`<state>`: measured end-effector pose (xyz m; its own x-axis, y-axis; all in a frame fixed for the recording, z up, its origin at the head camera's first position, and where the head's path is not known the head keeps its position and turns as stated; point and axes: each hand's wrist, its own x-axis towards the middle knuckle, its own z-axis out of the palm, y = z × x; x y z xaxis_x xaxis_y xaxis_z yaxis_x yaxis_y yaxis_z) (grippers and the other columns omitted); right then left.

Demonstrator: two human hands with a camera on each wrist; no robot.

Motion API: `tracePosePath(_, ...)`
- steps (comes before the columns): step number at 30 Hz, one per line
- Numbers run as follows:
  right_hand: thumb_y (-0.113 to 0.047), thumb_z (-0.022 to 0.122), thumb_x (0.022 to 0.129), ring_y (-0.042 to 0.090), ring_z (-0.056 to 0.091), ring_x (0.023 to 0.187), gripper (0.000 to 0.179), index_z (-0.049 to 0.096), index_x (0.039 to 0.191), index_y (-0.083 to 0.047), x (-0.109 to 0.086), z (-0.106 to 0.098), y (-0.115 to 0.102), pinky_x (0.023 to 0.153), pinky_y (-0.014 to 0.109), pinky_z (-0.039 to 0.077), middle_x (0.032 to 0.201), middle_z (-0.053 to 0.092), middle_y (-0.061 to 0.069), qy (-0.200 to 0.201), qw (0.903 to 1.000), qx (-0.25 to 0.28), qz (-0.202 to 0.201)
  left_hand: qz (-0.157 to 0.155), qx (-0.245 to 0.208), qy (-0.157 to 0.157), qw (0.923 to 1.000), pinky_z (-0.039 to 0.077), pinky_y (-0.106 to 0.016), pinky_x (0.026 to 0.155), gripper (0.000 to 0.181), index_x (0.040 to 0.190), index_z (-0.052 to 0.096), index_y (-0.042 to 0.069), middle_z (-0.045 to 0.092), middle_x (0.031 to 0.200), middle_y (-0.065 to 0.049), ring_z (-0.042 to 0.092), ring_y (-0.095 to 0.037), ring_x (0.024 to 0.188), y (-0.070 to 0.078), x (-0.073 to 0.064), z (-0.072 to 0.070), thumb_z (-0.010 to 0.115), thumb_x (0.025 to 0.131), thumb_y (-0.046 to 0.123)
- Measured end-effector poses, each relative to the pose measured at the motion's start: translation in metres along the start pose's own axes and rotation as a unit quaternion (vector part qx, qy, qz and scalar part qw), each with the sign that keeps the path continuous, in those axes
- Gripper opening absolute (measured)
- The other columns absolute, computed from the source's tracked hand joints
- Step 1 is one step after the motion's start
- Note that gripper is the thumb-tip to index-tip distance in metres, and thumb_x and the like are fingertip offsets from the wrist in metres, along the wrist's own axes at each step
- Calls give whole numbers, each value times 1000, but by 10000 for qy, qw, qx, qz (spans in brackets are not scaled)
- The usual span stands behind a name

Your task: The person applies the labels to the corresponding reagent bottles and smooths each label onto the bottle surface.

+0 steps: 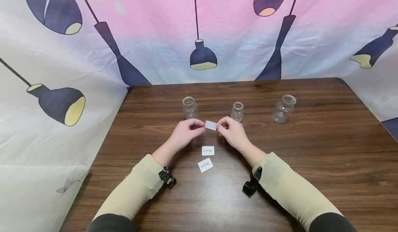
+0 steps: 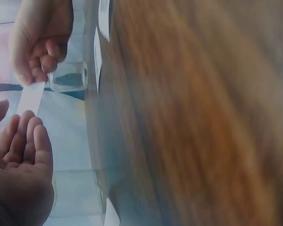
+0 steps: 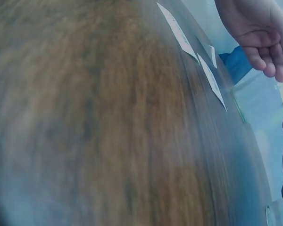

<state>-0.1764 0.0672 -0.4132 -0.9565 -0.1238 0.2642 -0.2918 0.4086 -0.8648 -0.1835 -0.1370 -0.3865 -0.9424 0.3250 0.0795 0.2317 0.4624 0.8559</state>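
A small white paper label (image 1: 211, 125) is held up over the table between two hands. My left hand (image 1: 185, 132) pinches its left end between thumb and fingertips, and my right hand (image 1: 234, 132) pinches the other end. The side of the label facing the head view looks blank. In the left wrist view the same label (image 2: 31, 98) spans the gap between the fingertips. Two more white labels with handwritten characters lie below the hands: an upper label (image 1: 208, 150) and a slightly turned lower label (image 1: 205, 165).
Three clear glass jars stand beyond the hands on the brown wooden table (image 1: 149, 104): a left jar (image 1: 190, 108), a smaller middle jar (image 1: 237, 112) and a right jar (image 1: 283, 109). A printed cloth (image 1: 168, 59) hangs behind the table.
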Motion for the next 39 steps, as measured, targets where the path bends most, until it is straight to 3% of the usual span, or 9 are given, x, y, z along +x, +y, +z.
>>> tracePosePath(9, -10, 61, 85, 9, 59, 58, 4, 63, 85, -6, 1, 7, -7, 55, 24, 46, 68, 62, -2, -215, 9995, 87, -190, 105, -249, -128, 9996, 48, -33, 86, 24, 109, 67, 3, 67, 106, -9, 62, -19, 98, 0, 0, 3, 67, 86, 9)
tracePosePath(21, -10, 61, 85, 11, 52, 66, 4, 64, 87, -8, 3, 17, -16, 61, 26, 43, 72, 59, -2, -325, 9979, -80, -555, 99, -70, -103, 9999, 48, -31, 83, 21, 107, 68, 3, 68, 103, -6, 62, -16, 95, -2, 0, 2, 66, 88, 13)
tracePosePath(27, -9, 62, 86, 10, 54, 68, 9, 67, 93, -10, 3, 21, -16, 60, 25, 45, 84, 64, -1, -461, 9965, -99, -689, 122, 3, -41, 9999, 48, -32, 80, 20, 102, 68, 5, 68, 97, -4, 61, -16, 90, -4, 0, 0, 67, 87, 17)
tracePosePath(31, -11, 61, 86, 9, 53, 67, 10, 67, 94, -10, 4, 22, -16, 59, 25, 45, 83, 64, -2, -490, 9964, -116, -686, 96, 30, 39, 9999, 47, -31, 75, 17, 100, 69, 7, 68, 92, -2, 59, -16, 86, -6, 0, -1, 64, 88, 18)
tracePosePath(39, -8, 62, 84, 12, 57, 70, 8, 63, 92, -7, 8, 20, -12, 63, 25, 46, 81, 64, 1, -180, 9987, 21, -476, -73, 176, 336, 9993, 43, -29, 64, 14, 95, 69, 8, 65, 82, -1, 52, -16, 74, -11, 0, -5, 63, 89, 19)
